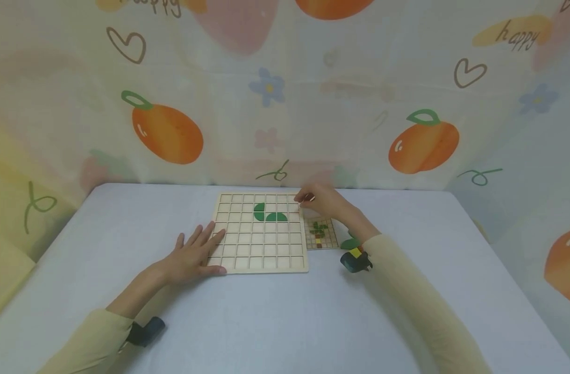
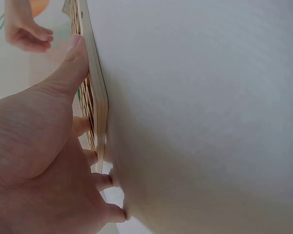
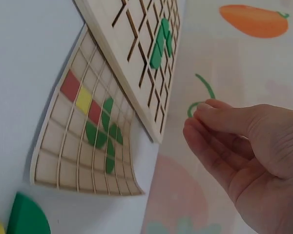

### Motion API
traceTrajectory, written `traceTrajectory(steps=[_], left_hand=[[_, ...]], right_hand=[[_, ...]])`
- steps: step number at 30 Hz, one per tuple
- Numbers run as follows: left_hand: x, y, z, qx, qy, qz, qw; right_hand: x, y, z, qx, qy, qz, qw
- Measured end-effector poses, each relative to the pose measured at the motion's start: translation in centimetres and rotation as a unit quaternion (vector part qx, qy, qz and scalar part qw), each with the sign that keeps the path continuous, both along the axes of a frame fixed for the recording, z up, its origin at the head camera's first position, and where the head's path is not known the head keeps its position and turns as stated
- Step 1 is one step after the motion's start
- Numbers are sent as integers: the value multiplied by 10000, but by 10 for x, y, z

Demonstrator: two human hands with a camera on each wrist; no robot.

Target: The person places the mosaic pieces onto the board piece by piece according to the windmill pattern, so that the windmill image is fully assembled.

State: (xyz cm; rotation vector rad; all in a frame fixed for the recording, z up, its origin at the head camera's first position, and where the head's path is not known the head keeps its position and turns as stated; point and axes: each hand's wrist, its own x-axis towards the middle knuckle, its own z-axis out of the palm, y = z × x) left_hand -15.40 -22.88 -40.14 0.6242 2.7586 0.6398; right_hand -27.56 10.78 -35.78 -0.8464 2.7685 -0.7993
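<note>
White table [image 1: 266,322] backed by fruit-print curtain [image 1: 308,119]. Grid board [image 1: 270,238] set by far edge, left side touched by spread left hand [image 1: 190,259]. Right hand [image 1: 326,200] held near board's far-right corner, fingertips together; contents can't be told.

A pale wooden grid board [image 1: 270,248] lies flat, its rim framing square cells; 4 green quarter-round pieces [image 1: 259,216] sit in its far half.

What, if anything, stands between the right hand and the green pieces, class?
Nothing visible: the right hand hovers by the far right corner of the grid board, only bare cells between it and the green pieces. The pattern card lies beside the board, off that path.
</note>
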Motion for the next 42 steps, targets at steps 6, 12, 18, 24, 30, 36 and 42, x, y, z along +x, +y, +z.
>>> traceTrajectory(steps=[6, 12, 18, 24, 30, 36, 42], left_hand=[[2, -1, 2, 17, -6, -8, 10000], [1, -2, 0, -44, 23, 14, 10000], [1, -3, -1, -18, -12, 49, 10000], [0, -4, 0, 8, -63, 90, 9999], [-1, -4, -2, 3, 1, 77, 10000], [0, -2, -2, -34, -4, 51, 10000], [0, 0, 0, 4, -29, 60, 10000]], right_hand=[[1, 18, 2, -111, -56, -162, 9998], [2, 37, -3, -58, -160, -340, 9993], [4, 51, -8, 29, -114, -435, 9990], [8, 64, -10, 116, -99, -555, 9983], [10, 79, -15, 185, -162, -651, 9976], [16, 95, -20, 142, -344, -824, 9959], [23, 106, -20, 315, -360, -1118, 9926]])
